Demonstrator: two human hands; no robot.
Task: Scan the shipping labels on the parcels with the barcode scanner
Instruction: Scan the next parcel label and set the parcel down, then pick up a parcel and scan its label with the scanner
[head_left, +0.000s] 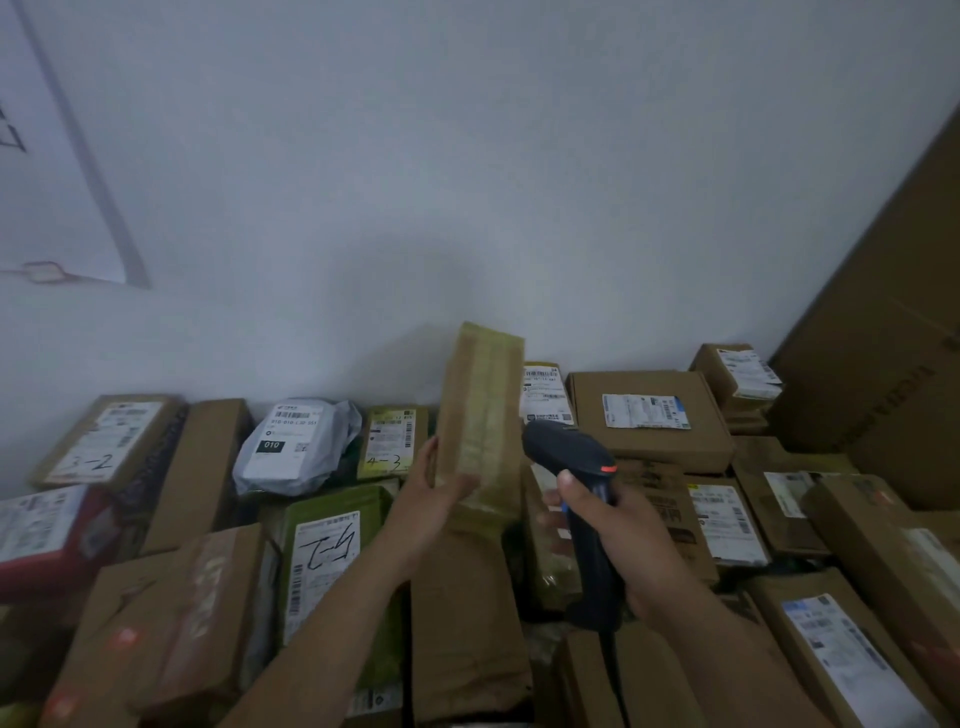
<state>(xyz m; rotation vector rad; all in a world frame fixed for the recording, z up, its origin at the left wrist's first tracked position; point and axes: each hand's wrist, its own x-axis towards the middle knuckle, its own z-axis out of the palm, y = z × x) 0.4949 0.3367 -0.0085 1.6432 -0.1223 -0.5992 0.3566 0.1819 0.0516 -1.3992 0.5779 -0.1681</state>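
Observation:
My left hand (434, 496) grips a long narrow cardboard parcel (480, 410) near its lower end and holds it upright above the pile; the side facing me shows only yellowish tape, no label. My right hand (621, 540) grips the handle of a black barcode scanner (571, 454), whose head sits just right of the parcel and points toward it. A cable hangs from the scanner's base. Several labelled parcels lie flat below, such as a brown box (649, 415) at the right and a green box (337, 561) marked by hand.
A grey mail bag (296, 447) and a box marked 3-2 (104, 441) lie at the back left. A red box (47, 535) sits at the far left. Large cardboard sheets (893, 322) lean at the right. A white wall (467, 182) closes the back.

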